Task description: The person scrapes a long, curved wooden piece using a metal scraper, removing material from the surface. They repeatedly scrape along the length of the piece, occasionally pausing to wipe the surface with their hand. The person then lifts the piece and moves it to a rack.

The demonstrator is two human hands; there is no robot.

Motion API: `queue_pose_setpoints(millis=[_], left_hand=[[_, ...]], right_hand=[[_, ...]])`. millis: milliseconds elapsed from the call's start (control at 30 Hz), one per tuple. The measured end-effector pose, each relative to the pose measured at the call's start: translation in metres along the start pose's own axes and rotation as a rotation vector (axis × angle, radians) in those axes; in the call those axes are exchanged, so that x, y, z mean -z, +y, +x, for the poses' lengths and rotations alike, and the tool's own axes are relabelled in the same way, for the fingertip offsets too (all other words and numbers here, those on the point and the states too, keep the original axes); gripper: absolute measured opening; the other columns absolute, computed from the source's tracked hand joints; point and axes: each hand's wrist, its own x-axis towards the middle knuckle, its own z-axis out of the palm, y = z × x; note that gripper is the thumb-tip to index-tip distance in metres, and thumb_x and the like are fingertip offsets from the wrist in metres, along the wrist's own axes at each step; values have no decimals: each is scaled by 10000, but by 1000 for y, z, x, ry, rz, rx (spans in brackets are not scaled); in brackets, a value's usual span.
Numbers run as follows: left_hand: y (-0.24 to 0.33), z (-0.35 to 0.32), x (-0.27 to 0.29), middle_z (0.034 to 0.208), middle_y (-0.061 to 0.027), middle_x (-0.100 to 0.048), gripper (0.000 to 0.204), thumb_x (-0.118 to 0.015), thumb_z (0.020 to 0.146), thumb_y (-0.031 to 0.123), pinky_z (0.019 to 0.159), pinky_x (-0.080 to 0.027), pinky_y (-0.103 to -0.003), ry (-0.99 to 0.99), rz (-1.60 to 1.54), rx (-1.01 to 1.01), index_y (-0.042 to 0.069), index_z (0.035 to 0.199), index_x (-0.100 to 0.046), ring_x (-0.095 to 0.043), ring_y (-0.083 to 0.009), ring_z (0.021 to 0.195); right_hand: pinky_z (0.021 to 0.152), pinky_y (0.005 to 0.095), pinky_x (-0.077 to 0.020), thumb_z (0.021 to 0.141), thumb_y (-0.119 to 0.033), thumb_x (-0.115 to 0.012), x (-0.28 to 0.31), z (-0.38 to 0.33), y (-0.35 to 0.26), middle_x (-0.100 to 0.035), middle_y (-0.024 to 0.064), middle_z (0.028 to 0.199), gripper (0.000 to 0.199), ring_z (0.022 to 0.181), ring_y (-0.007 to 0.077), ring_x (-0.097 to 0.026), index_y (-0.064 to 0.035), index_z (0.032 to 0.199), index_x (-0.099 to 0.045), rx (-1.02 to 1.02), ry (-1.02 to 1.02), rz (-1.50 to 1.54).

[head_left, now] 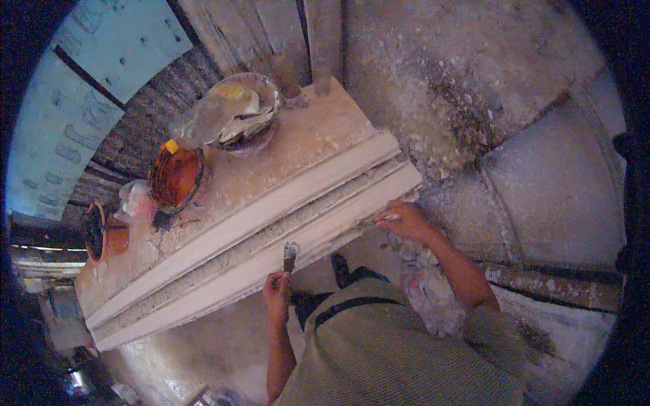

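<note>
A long pale moulding (pixel 271 256) lies diagonally along the near edge of the worktable. Behind it runs a second pale length (pixel 264 220), with a rough grey groove between them. My left hand (pixel 275 292) is closed round the handle of a putty knife (pixel 290 258), whose blade points up over the near moulding and carries greyish paste. At the moulding's right end, my right hand (pixel 406 221) is closed at its near edge. A thin, flat tool (pixel 371 221) seems to stick out leftward from its fingers; its exact kind is unclear.
The worktable (pixel 271 159) bears a paste-smeared basin (pixel 261 128) with plastic in it, an orange-red bowl (pixel 179 177), a clear plastic bag (pixel 137 201) and an orange container (pixel 112 242). Tall boards (pixel 325 40) stand at the back. Stains mark the floor (pixel 433 88).
</note>
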Motion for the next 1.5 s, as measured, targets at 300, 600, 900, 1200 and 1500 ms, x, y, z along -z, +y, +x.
queue_pose_setpoints(millis=[300, 600, 900, 1200, 1500], left_hand=[[-6, -2, 28, 873, -4, -643, 169, -703, 940, 214, 693, -439, -244, 121, -53, 37, 70, 1028, -685, -551, -82, 783], [-50, -73, 86, 889, 7, -664, 197, -725, 927, 231, 697, -480, -261, 376, -141, -62, 63, 1024, -690, -590, -89, 788], [-172, -163, 185, 859, 11, -615, 272, -689, 958, 279, 464, -402, -231, 703, -601, 107, 91, 1143, -624, -519, -64, 585], [-206, -221, 368, 942, -50, -658, 345, -712, 931, 198, 666, -545, -338, 888, -947, -145, 66, 1213, -562, -648, -169, 773], [-220, -212, 544, 1005, -79, -687, 297, -767, 889, 184, 765, -569, -350, 1078, -857, -33, 34, 1091, -610, -669, -167, 843]], right_hand=[[713, 332, -527, 879, -252, -737, 110, 22, 141, -723, 88, 949, 290, 830, 158, -669, -27, 1062, -724, -460, 308, -322], [708, 348, -514, 878, -265, -721, 97, 91, 91, -684, 66, 879, 251, 741, 181, -626, -72, 1037, -700, -334, 217, -457], [681, 295, -511, 913, -204, -702, -179, 167, -138, -690, 61, 841, 143, 753, 165, -649, -74, 974, -693, 41, 82, -126], [612, 311, -536, 816, -69, -632, -418, 40, -545, -651, 101, 1047, 591, 650, 185, -622, 6, 1385, -489, -359, -1388, 913], [607, 339, -515, 942, -417, -670, -584, -35, -748, -685, 97, 1026, 476, 702, 215, -657, -19, 1202, -645, 298, -1357, 163]])
